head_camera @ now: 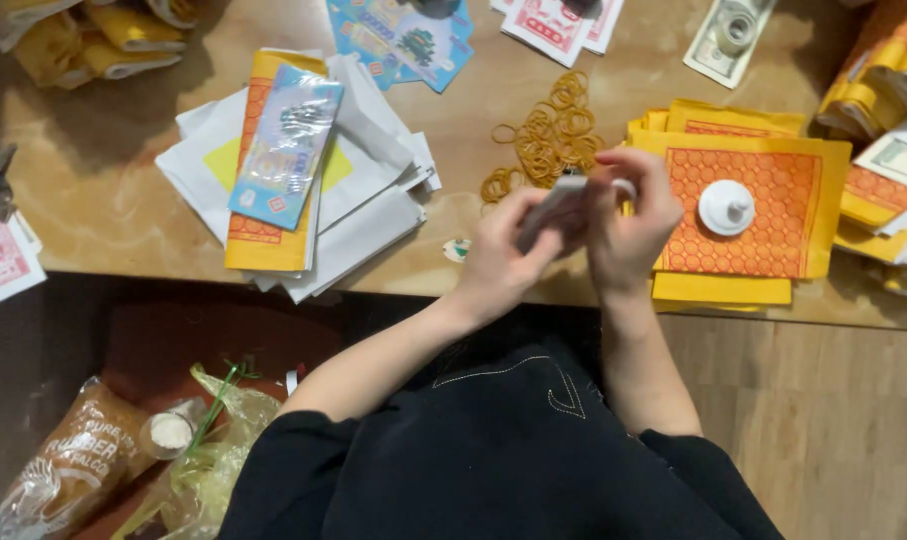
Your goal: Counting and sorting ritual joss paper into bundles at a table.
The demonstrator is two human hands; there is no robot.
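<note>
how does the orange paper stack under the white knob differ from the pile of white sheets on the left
The orange paper stack is squared up, honeycomb-patterned, and bears a white knob. The white sheets are fanned loosely, mostly plain, and carry a blue packet on an orange sheet. Both lie flat on the table.

A single view comes from a camera on the person's head, looking almost straight down and close in. The bench (103, 210) fills the upper half, its near edge crossing the middle; floor and the person's dark-clothed lap fill the lower half. The forearms enter from six o'clock, meeting near centre. The far side of the bench runs off at twelve o'clock.
</note>
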